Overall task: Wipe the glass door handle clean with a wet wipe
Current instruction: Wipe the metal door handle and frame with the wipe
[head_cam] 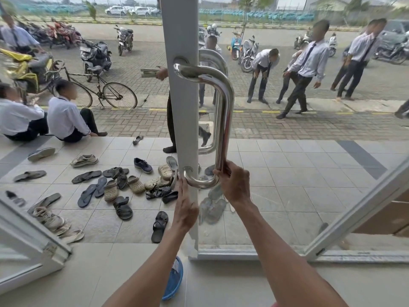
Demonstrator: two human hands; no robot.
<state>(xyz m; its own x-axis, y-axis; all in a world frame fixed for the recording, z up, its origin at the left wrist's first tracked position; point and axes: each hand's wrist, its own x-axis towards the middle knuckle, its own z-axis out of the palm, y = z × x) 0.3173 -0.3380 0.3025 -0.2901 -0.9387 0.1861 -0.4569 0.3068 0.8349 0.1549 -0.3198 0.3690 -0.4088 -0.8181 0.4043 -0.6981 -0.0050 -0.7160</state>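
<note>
no text, label, brand or number is legible anywhere here.

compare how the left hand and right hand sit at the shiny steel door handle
The left hand lies flat, fingers straight, on the white door frame; the right hand curls round the shiny steel door handle. The left hand sits beside the handle's lower mount; the right hand grips the bar above its lower bend. Both are bare and low on the door.

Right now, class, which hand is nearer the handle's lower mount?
Left. The left hand lies flat on the door frame just below the lower mount; the right hand grips the handle at its upright bar, further right.
</note>
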